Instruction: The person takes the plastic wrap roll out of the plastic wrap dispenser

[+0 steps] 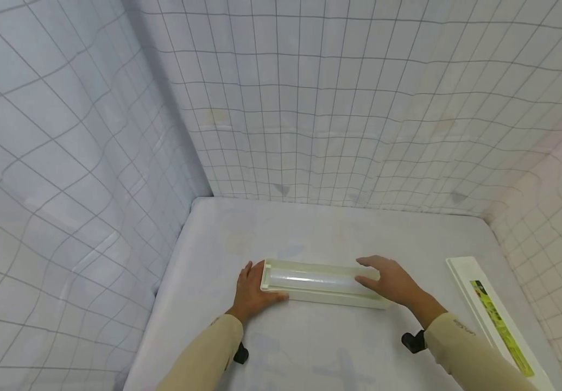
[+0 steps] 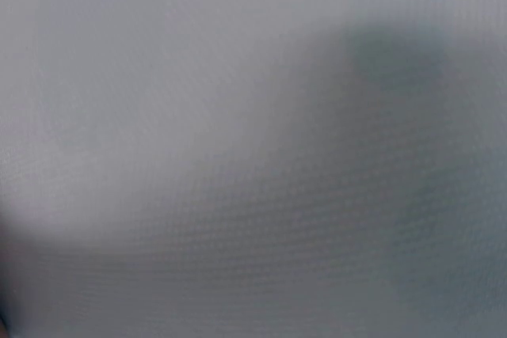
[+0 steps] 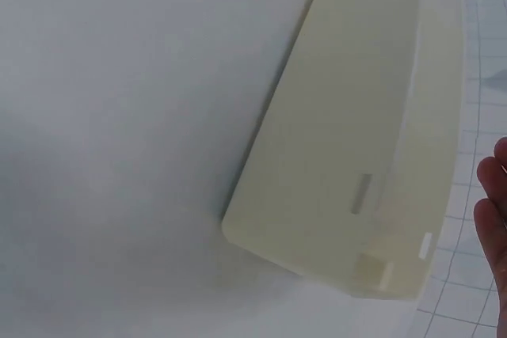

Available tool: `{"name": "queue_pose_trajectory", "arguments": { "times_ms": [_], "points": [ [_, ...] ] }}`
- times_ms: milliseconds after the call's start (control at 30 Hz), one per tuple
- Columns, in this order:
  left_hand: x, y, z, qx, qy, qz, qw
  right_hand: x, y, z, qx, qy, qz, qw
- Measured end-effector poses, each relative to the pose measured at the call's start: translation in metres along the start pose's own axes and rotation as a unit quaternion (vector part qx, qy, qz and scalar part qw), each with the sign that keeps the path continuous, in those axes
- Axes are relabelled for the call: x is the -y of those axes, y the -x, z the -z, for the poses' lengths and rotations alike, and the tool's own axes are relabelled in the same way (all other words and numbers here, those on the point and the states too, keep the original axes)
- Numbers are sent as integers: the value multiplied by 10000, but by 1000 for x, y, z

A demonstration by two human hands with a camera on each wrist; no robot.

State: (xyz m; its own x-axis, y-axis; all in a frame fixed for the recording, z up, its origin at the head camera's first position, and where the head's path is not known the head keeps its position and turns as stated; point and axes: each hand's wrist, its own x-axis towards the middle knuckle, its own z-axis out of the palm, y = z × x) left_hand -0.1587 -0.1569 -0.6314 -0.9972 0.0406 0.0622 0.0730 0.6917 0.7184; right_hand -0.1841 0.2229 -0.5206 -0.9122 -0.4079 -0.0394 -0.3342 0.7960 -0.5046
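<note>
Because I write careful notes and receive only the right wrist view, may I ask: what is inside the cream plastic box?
Observer: The head view shows what looks like a roll of clear film lying lengthwise in the open cream plastic box.
Operator: Thank you. And where is the left hand, please?
Observer: It holds the end of the box at the person's left.
Operator: I understand. Does some other object lie near the box?
Observer: Yes, a long white lid-like piece with a yellow-green label lies to the person's right, apart from the box.
</note>
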Motion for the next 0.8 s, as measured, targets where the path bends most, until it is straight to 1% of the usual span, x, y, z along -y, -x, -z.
{"name": "queue_pose_trajectory", "arguments": {
  "times_ms": [100, 233, 333, 433, 567, 800],
  "points": [
    [0, 0, 0, 58, 7, 34, 10000, -5, 0, -6, 123, -325, -170, 9993],
    [0, 1, 0, 183, 6, 117, 9998, -11, 1, -13, 224, -755, -287, 9965],
    [1, 2, 0, 211, 2, 147, 9997, -15, 0, -18, 246, -811, -320, 9959],
    [1, 2, -1, 146, 28, 104, 9998, -20, 0, -23, 296, -731, -472, 9958],
    [1, 1, -1, 135, 56, 116, 9998, -27, -2, -31, 432, -626, -613, 9952],
    [-3, 2, 1, 196, 34, 228, 9995, -33, -7, -41, 581, 3, -347, 9977]
  ]
}}
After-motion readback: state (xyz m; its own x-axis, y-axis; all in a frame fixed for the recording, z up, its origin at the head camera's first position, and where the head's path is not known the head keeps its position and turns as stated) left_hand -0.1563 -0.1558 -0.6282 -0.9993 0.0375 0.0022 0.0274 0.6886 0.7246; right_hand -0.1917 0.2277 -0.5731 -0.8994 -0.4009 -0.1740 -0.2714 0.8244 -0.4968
